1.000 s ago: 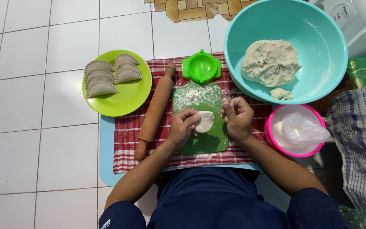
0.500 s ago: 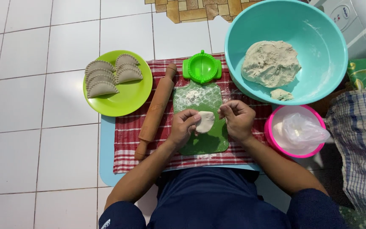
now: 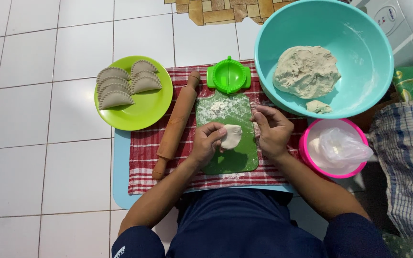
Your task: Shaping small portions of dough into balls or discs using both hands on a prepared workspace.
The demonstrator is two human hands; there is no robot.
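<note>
The left hand (image 3: 207, 142) cups a small dough disc (image 3: 231, 135) over the green board (image 3: 230, 157), fingers curled round its left edge and pinching it, while the right hand (image 3: 272, 130) sits just right of the disc with fingertips bunched together, touching or nearly touching its edge; which, I cannot tell. The disc looks thin and is held only at its rim, so a hard pinch could tear or stretch it unevenly, and a loose one could let it sag and fold onto the floured board beneath the fingers. The rolling pin (image 3: 175, 125) lies just left of the left fingers, and a careless wrist could knock it.
</note>
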